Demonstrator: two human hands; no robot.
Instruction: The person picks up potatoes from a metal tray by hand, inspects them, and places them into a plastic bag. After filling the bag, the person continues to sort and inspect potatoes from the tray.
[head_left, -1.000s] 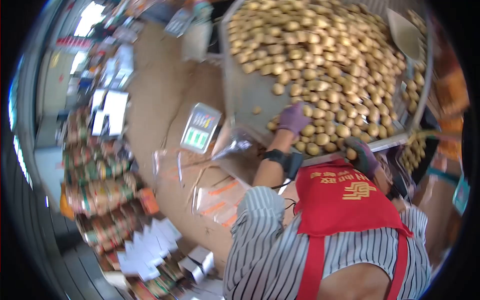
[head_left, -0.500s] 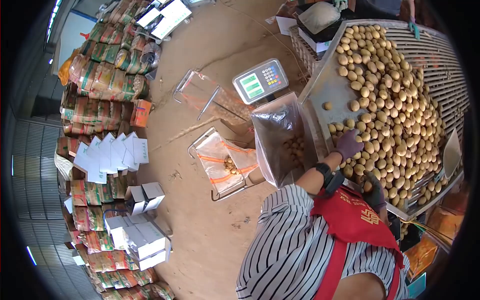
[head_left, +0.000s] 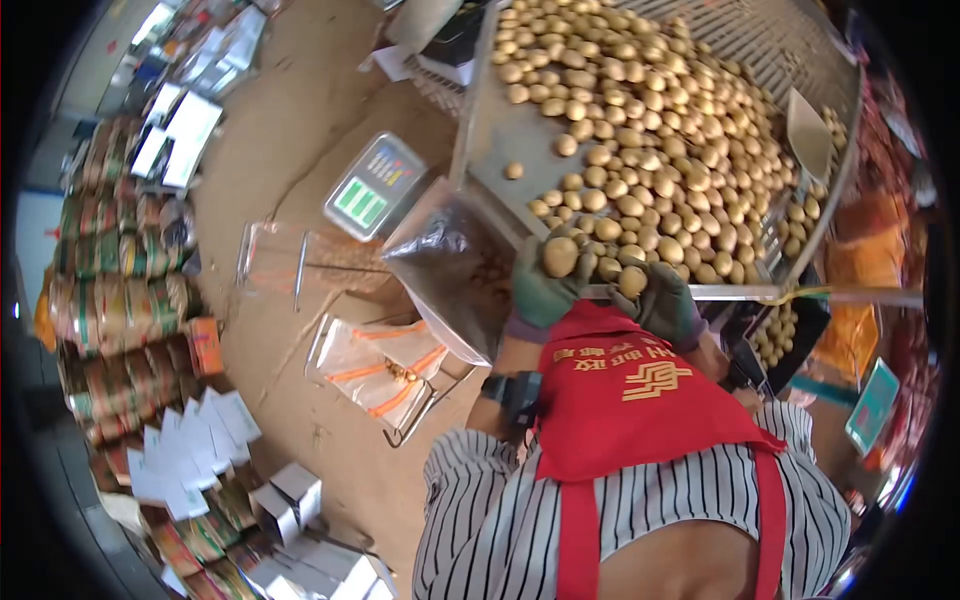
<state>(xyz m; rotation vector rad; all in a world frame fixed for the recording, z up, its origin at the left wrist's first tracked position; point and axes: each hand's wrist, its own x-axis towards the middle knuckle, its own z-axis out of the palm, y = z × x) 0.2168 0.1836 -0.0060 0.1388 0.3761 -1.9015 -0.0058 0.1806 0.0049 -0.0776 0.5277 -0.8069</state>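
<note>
My left hand (head_left: 540, 290), in a green and purple glove, is closed palm-up around a round tan fruit (head_left: 560, 257) that looks like a small potato. Beside it my right hand (head_left: 665, 305), in a grey-green glove, curls around another round tan fruit (head_left: 632, 281). Both hands are at the near edge of a metal sorting table (head_left: 510, 140), in front of my red apron (head_left: 640, 385). A large heap of the same fruit (head_left: 650, 150) covers much of the table. Left of my left hand, a lined open bin (head_left: 435, 235) has some fruit in its shaded bottom.
A digital scale (head_left: 375, 185) stands beyond the bin. An orange-striped bag on a metal frame (head_left: 385, 370) holds a few fruits on the floor. Stacked filled bags (head_left: 120, 310) and white cartons (head_left: 195, 450) line the left side. A scoop (head_left: 808, 135) lies on the table's right.
My left hand has drawn back from the heap and now has a fruit in it. My right hand has turned upward beside it with a fruit. The view has swung rightward.
</note>
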